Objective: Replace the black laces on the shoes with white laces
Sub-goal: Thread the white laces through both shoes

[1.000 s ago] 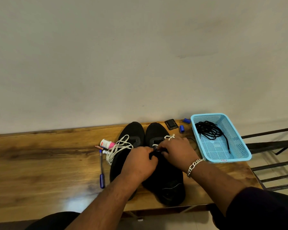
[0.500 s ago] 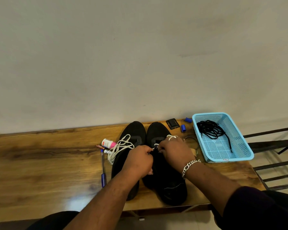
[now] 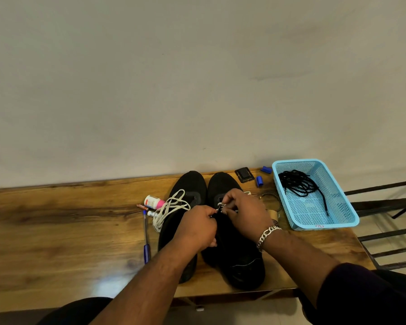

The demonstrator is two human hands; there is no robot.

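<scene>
Two black shoes [image 3: 220,242] stand side by side on wooden bench [image 3: 56,231], just left of blue basket [image 3: 347,214] w/ black laces [image 3: 298,184]. Left hand [image 3: 197,228] & right hand [image 3: 246,212], fingers curled, pinch white lace [image 3: 220,205] at right shoe's eyelets; 2nd white lace [image 3: 169,208] lies bunched on left shoe.

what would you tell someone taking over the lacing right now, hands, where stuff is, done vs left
Left hand grips the right shoe at its eyelets. Right hand pinches a white lace there.
Both shoes stand side by side on the wooden table. A bundled white lace lies loose on the left shoe.
Done: black laces are out, lying in the blue basket.
Left: finish threading the right shoe, then lace the left one.
</scene>
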